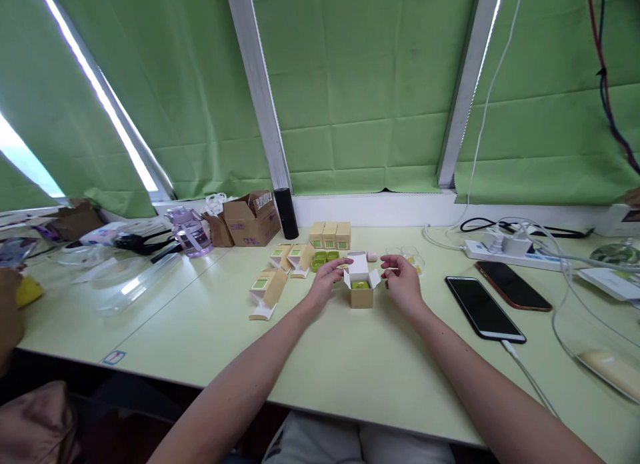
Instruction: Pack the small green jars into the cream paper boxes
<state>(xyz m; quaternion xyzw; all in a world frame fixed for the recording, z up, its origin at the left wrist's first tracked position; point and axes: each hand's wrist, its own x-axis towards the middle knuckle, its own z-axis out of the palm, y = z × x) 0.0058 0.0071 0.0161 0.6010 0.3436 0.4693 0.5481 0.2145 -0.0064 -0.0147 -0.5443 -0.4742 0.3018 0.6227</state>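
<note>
- Grip, L hand (325, 282): thumb & fingers apart, nothing seen held; fingertips right by the L flap of the small box (361, 299) – touching or not, can't tell.
- Grip, R hand (403, 284): fingers loosely curled w/ a gap, holding nothing visible, just beside the R flap.
- Small box stands upright on the worktop (320, 371) between both hands, lid up & side flaps splayed; a green thing (359, 285) sits inside, low in the opening.
- Risk: flaps prob. thin card, so a crooked push could crease them or catch one under the lid.
- Risk: box looks light; uneven pressure from one hand could skid or tip it, & the green thing might shift.
- Risk: clear dishes (421, 267) are close behind the R hand – a careless knuckle could knock them, esp. as see-through rims are easy to miss.
- Materials: small box = matte tan card outside, white inside, squarish, crisp folds. Green thing looks smooth & a bit shiny, prob. plastic; exact shape too small to tell.
- To the L, unfolded cartons (270, 288) in same tan card w/ green labels, lying w/ ends gaping; green cups (320, 260) behind, boxy & glossy.
- Further back, closed boxes (330, 236) in a neat row, flat-faced, edges sharp.
</note>
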